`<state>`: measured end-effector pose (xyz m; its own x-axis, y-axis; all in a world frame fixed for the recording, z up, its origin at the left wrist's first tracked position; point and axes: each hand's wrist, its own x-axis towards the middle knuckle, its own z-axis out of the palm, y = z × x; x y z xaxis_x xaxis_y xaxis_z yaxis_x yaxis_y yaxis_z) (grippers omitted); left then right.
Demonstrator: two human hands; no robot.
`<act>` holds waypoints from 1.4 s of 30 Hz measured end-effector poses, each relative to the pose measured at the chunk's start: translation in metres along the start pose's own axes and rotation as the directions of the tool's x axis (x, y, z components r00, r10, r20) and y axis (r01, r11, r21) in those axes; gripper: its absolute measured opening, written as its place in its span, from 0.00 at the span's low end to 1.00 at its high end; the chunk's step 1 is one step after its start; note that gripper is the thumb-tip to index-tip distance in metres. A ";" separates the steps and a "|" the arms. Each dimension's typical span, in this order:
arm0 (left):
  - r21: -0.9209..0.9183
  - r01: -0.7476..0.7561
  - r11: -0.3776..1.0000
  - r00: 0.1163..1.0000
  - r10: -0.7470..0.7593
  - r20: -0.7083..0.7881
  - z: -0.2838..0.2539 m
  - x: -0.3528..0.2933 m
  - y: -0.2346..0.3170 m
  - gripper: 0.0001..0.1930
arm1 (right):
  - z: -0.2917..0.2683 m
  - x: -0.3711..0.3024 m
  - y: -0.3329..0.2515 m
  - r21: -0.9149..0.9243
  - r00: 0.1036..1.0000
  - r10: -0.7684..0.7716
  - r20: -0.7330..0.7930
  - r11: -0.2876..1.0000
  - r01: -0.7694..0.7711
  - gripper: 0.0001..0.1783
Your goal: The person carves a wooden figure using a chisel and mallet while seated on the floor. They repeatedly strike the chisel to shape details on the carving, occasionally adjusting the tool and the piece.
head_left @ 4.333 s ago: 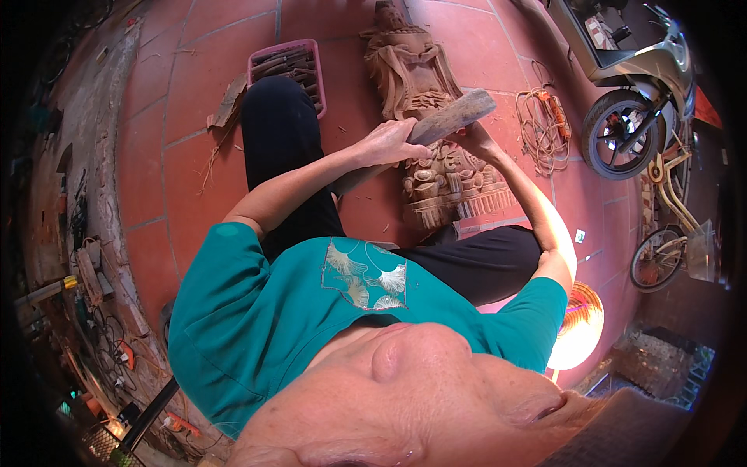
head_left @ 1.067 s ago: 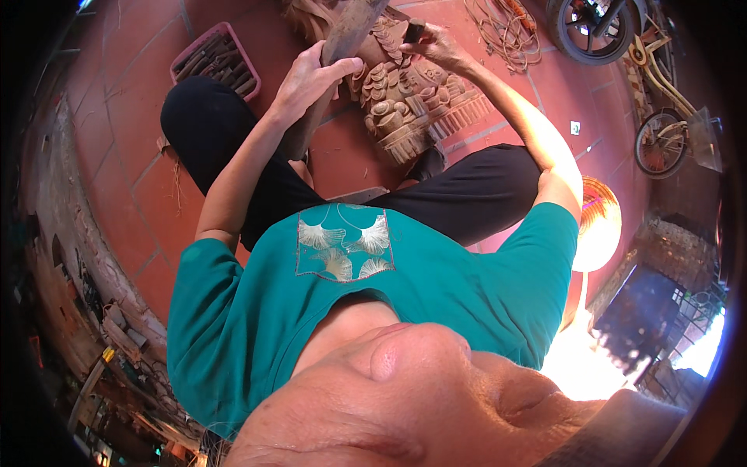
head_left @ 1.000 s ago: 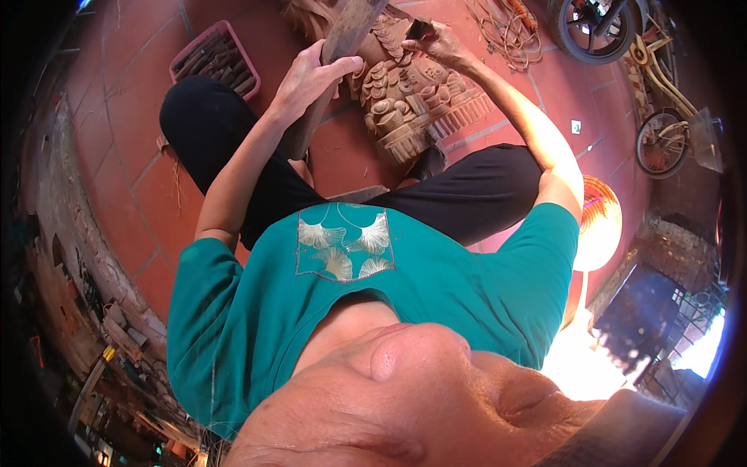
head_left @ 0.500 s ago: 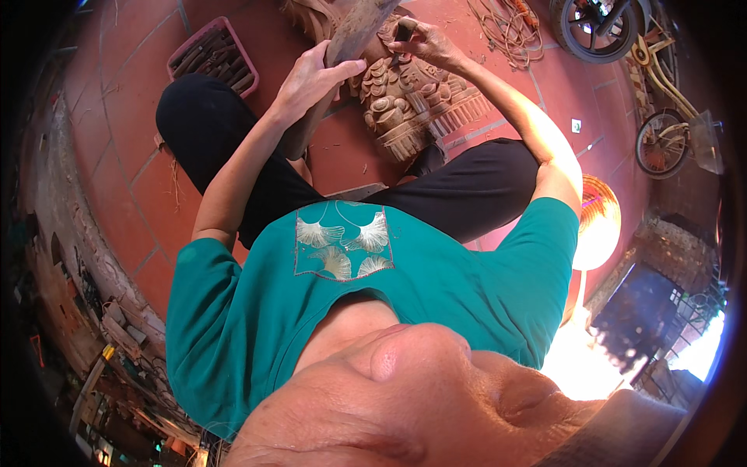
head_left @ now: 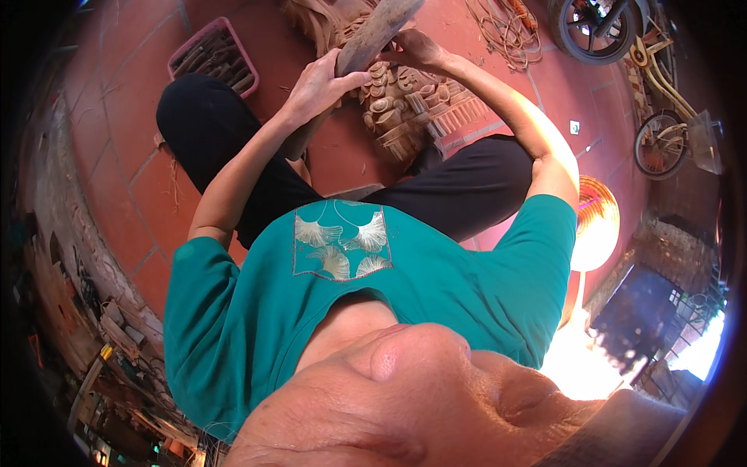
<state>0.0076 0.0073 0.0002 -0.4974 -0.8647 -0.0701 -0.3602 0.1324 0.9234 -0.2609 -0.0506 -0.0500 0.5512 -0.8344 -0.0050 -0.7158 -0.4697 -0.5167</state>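
My left hand is closed round a long, thick wooden mallet, pale and worn, slanting up to the right. The mallet's lower end hangs by my left knee. Beyond it my right hand is closed over the carving, its fingertips partly behind the mallet. The dark chisel pinched there half a second ago is now mostly hidden. Under both hands lies a brown wood carving with deep relief of rounded, coin-like shapes and ribbed bands. It rests on the floor in front of my crossed legs.
A pink basket full of dark chisels stands on the red tiled floor at far left. A coiled orange cord lies at far right, near a motorbike wheel and a small bicycle. A lit orange round object is beside my right elbow.
The mallet's upper end has swung right, over the fingers of my right hand, covering the chisel. My left hand has shifted slightly right and up; the carving stays in place.
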 end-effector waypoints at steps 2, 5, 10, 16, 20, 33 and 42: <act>-0.033 -0.031 0.999 0.999 0.030 -0.037 0.002 0.000 0.007 0.29 | 0.001 -0.001 0.012 -0.027 0.999 -0.036 -0.031 0.999 0.036 0.21; -0.019 -0.050 0.999 0.995 0.048 -0.087 0.002 -0.005 0.013 0.28 | 0.000 0.001 0.009 -0.022 0.997 -0.054 -0.048 0.998 0.053 0.20; 0.141 -0.126 0.982 0.987 0.139 -0.084 0.016 0.012 -0.027 0.29 | 0.011 0.003 0.037 -0.134 0.983 -0.136 -0.121 0.984 0.120 0.17; 0.118 0.037 0.992 0.996 -0.046 0.073 0.000 -0.003 -0.002 0.31 | 0.005 0.000 0.007 0.091 0.998 0.004 -0.058 0.996 0.001 0.19; 0.082 0.011 0.997 0.998 -0.017 0.067 0.000 -0.002 -0.008 0.31 | -0.003 -0.002 -0.003 0.114 0.999 0.028 -0.016 0.993 -0.026 0.17; -0.176 -0.006 0.984 1.000 0.010 0.025 -0.005 -0.007 0.011 0.25 | -0.014 -0.010 -0.012 0.112 0.989 0.135 0.058 0.984 -0.141 0.15; -0.151 -0.011 0.989 1.000 0.015 0.024 -0.006 -0.006 0.009 0.26 | -0.023 -0.016 -0.016 0.114 0.987 0.162 0.023 0.980 -0.164 0.14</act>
<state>0.0120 0.0112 0.0111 -0.5213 -0.8509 -0.0649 -0.2315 0.0677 0.9705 -0.2683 -0.0362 -0.0217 0.4377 -0.8925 -0.1084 -0.7427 -0.2910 -0.6032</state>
